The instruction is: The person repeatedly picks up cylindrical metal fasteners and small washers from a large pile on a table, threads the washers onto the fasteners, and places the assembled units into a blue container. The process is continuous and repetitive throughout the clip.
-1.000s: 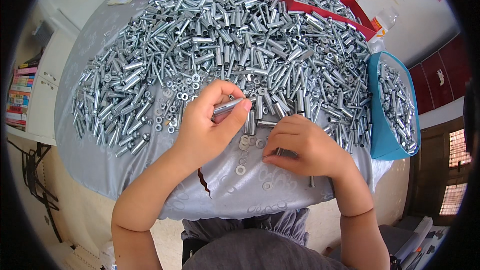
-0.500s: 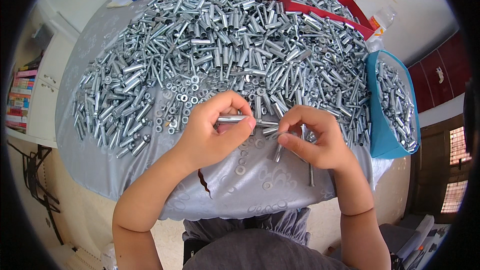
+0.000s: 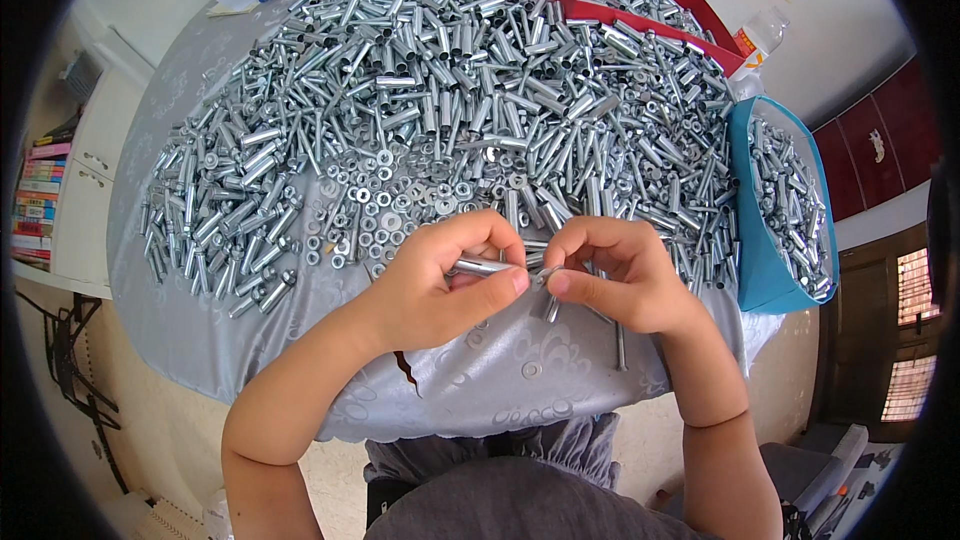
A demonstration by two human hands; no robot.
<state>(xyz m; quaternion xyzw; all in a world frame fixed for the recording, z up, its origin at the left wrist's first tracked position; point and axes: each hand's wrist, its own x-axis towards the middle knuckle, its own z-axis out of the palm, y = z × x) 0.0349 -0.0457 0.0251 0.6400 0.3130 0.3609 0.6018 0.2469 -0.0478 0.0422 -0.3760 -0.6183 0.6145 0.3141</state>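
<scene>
My left hand point(image 3: 440, 278) is closed around a shiny metal sleeve anchor point(image 3: 480, 265), held nearly level above the front of the table. Thumb and forefinger of my right hand point(image 3: 625, 280) pinch a small washer point(image 3: 545, 275) right at the anchor's end. Fingers partly hide where the two pieces meet, so I cannot tell whether the washer is on the bolt. Below my right hand lie a metal sleeve point(image 3: 553, 310) and a long bolt point(image 3: 621, 348). Loose washers point(image 3: 388, 223) are scattered beyond my left hand.
A wide heap of metal sleeves and bolts point(image 3: 440, 50) covers most of the grey tablecloth point(image 3: 180, 340). Finished-looking anchors point(image 3: 265, 290) lie at the left. A red box point(image 3: 720, 52) and a blue bin point(image 3: 748, 240), both holding hardware, stand at the right.
My hands have come closer together, the left moving right and slightly down. The washer in my right fingers now meets the anchor's end, where a length of bolt showed before.
</scene>
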